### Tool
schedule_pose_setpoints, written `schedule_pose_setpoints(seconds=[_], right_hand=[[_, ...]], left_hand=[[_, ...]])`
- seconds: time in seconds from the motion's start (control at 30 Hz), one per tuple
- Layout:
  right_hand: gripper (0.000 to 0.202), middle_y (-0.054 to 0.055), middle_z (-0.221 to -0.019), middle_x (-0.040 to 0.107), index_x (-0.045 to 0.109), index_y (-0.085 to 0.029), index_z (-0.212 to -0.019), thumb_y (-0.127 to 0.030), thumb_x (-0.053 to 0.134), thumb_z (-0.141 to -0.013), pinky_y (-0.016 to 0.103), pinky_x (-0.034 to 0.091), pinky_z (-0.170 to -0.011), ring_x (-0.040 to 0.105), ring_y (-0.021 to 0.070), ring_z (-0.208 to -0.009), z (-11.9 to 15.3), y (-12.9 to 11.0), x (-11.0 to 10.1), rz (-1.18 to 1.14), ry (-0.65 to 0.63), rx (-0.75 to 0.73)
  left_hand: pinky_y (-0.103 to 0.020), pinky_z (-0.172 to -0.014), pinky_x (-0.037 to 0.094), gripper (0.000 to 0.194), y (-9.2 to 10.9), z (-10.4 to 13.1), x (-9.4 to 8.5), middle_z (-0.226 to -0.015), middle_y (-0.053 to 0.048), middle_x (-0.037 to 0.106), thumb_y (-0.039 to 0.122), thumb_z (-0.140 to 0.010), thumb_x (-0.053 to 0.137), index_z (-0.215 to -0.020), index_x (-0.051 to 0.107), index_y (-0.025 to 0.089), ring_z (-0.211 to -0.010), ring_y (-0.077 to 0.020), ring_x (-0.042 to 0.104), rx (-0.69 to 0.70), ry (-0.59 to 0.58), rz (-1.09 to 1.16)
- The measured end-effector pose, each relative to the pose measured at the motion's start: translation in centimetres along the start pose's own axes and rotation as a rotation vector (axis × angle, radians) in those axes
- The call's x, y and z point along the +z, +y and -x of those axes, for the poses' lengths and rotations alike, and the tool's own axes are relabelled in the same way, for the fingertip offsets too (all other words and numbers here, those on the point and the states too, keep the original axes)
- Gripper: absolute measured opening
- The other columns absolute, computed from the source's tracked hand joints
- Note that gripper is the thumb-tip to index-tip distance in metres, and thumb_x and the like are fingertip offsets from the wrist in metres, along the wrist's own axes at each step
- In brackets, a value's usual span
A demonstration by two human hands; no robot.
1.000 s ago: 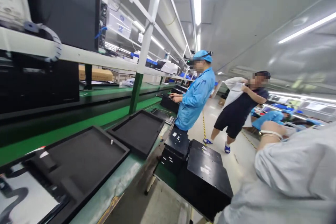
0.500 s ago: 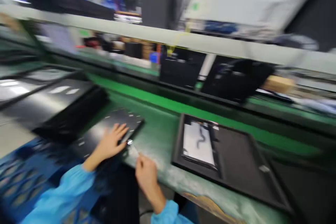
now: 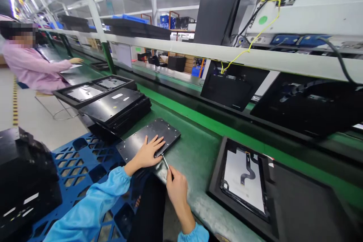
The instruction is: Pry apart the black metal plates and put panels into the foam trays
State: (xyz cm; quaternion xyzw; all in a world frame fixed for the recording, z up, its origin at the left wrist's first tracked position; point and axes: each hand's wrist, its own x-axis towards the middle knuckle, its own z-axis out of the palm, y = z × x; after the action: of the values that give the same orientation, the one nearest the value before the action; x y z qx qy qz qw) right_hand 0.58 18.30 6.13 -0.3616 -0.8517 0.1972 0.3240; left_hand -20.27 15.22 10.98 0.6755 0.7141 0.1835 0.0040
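Note:
My left hand (image 3: 148,152) lies with its fingers spread on top of a flat black panel (image 3: 138,136) with small screws or holes along its rim. The panel rests on the green bench (image 3: 195,159), near its front edge. Closed round a thin metal-shafted tool (image 3: 165,162), my right hand (image 3: 177,185) is just right of the panel. The tool's tip meets the panel's near edge beside my left thumb; the exact contact point is too small to tell.
A black foam tray (image 3: 217,179) on the right holds a silver screen part with a dark ribbon cable. Stacked black panels (image 3: 113,104) stand at the left. A blue pallet (image 3: 72,166) is below. Another person in pink (image 3: 31,64) sits further left.
The view has shifted left and sharpened, bringing the person in pink into sight. My left hand is still flat on the panel, and the tool is still in my right hand at its edge.

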Motion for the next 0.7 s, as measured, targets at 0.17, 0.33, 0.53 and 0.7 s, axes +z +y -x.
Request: schedule_pose_setpoints(seconds=[0.17,0.33,0.53,0.7], right_hand=[[0.036,0.01,-0.104,0.077,0.076,-0.017,-0.117,-0.021,0.043,-0.101,0.031,0.055,-0.077,0.074,0.0273,-0.092,-0.6,0.4,0.2,0.049,0.033,-0.039],[0.041,0.008,-0.097,0.077,0.077,-0.017,-0.112,-0.023,0.038,-0.102,0.03,0.056,-0.07,0.075,0.0249,-0.083,0.7,0.2,-0.3,0.047,0.083,-0.127],[0.049,0.009,-0.082,0.075,0.077,-0.013,-0.11,-0.027,0.03,-0.109,0.027,0.054,-0.06,0.072,0.0213,-0.066,4.9,-1.2,0.3,0.099,0.186,-0.227],[0.049,0.01,-0.081,0.074,0.075,-0.007,-0.114,-0.025,0.03,-0.11,0.026,0.054,-0.057,0.072,0.0194,-0.063,6.6,-2.2,2.1,0.091,0.286,-0.232]], left_hand=[[-0.078,-0.116,0.004,0.076,0.4,-0.3,-0.6,-0.166,-0.011,0.025,0.026,-0.084,0.056,-0.157,0.036,0.02,-0.154,-0.0379,0.016,0.004,-0.065,-0.012],[-0.075,-0.118,0.001,0.079,-0.4,1.9,-1.4,-0.164,-0.009,0.031,0.023,-0.08,0.056,-0.157,0.036,0.023,-0.155,-0.0356,0.013,0.068,-0.135,0.079],[-0.069,-0.122,-0.004,0.08,-0.7,5.3,-1.5,-0.16,-0.005,0.039,0.017,-0.073,0.057,-0.152,0.044,0.028,-0.154,-0.0317,0.021,0.157,-0.116,0.14],[-0.069,-0.122,-0.003,0.067,-0.5,5.5,-1.7,-0.158,-0.007,0.042,0.029,-0.084,0.06,-0.149,0.047,0.024,-0.153,-0.032,0.024,0.161,-0.131,0.147]])
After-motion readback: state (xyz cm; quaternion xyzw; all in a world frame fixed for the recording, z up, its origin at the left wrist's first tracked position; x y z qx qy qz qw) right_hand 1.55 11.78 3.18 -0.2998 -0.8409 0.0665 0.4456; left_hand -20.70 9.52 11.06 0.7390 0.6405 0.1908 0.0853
